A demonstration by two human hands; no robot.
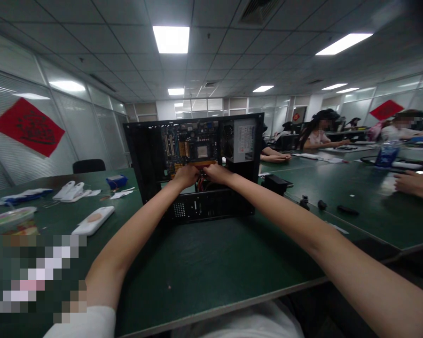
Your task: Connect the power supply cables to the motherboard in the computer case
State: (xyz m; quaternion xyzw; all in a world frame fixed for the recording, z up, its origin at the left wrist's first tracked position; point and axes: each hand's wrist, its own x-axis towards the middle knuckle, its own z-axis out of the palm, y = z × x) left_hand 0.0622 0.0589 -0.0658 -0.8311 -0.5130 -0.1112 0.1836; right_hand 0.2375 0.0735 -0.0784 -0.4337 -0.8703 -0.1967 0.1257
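A black computer case (215,206) stands with its open side facing me, and a motherboard (193,143) shows inside it. My left hand (186,176) and my right hand (216,173) reach in at the board's lower edge, close together. Both have curled, closed fingers. Between them runs a narrow reddish strip, apparently a memory stick (203,165), by the yellow-orange slots; the fingertips are partly hidden. Red and dark cables (200,185) hang just below the hands. A silver power supply (244,141) fills the case's upper right.
On the left lie a white power bank-like object (93,220), a blue box (116,181), papers and a lidded cup (12,220). Right of the case are a black box (275,184) and small black parts (348,210). Other people sit beyond; a co-worker's hand (414,183) rests at far right.
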